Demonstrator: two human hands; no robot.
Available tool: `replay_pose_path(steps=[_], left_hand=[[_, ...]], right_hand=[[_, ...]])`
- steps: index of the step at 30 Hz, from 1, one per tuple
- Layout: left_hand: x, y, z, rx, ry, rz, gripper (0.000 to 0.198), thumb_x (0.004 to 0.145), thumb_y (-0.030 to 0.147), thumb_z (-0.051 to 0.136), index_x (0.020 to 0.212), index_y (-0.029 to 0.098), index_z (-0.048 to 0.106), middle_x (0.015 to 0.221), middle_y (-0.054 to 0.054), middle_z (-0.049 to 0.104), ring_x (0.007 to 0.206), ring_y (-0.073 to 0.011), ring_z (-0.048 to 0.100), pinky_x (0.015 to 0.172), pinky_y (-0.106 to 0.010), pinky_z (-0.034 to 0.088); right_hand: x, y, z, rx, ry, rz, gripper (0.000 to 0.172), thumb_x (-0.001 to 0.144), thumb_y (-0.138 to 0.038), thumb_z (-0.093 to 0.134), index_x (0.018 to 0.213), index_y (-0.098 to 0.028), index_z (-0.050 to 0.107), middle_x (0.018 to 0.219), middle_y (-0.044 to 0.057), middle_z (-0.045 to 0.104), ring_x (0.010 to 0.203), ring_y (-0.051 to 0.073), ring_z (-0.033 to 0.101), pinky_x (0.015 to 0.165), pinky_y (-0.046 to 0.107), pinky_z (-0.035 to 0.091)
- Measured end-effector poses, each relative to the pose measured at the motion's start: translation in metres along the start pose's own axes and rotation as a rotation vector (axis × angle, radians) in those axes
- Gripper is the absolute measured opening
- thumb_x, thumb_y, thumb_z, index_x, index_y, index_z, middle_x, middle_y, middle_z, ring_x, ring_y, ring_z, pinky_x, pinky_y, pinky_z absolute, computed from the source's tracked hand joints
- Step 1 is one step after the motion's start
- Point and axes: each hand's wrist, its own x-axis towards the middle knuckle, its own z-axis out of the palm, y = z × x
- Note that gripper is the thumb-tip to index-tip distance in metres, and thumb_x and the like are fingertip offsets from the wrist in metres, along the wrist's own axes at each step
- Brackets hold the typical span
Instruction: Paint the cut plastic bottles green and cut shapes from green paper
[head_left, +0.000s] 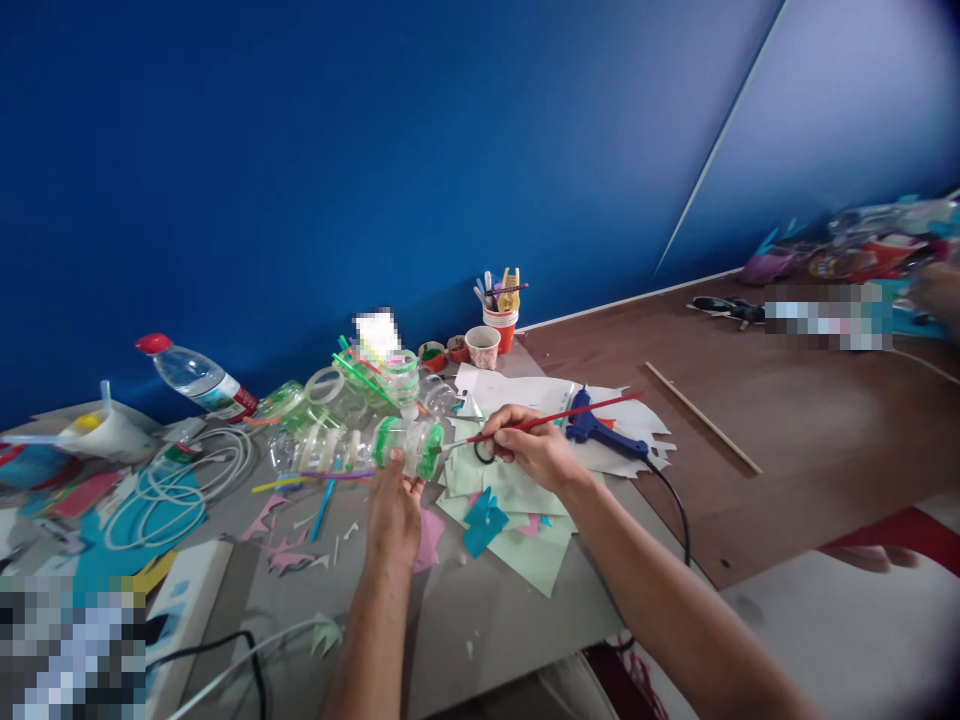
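My left hand point(394, 515) grips a cut piece of clear plastic bottle point(409, 447) from below. Green paint rings both ends of the piece. In my right hand point(525, 445) is a thin red paintbrush point(574, 408), pinched by its handle. The brush tip meets the green band on the bottle piece's right end. Under my right hand, a dark scissor handle point(484, 452) shows on pale green paper sheets point(540, 560). A blue glue gun point(600, 430) lies just right of that hand, on white cut paper.
A water bottle with a red cap point(199, 378) leans at the left near coiled white cable point(225, 465). Paint cups point(482, 347) stand by the wall. A wooden stick point(703, 418) lies on the brown table. Another person's hand point(934, 295) is at far right.
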Motion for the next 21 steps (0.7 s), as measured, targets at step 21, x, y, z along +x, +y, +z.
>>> replay_pose_path(steps=[21], left_hand=[[-0.0004,-0.0035,-0.0040,0.056,-0.010,0.171,0.023,0.064,0.029,0.076,0.079,0.023,0.059,0.084,0.003,0.063,0.091,-0.0152,0.061,0.082,-0.028,0.042]], right_hand=[[0.0071,0.0004,-0.0078,0.100,0.219,-0.086,0.011,0.068,-0.026,0.069,0.073,-0.017,0.065,0.059,0.000,0.061,0.048,0.008,0.043,0.046,0.023,0.030]])
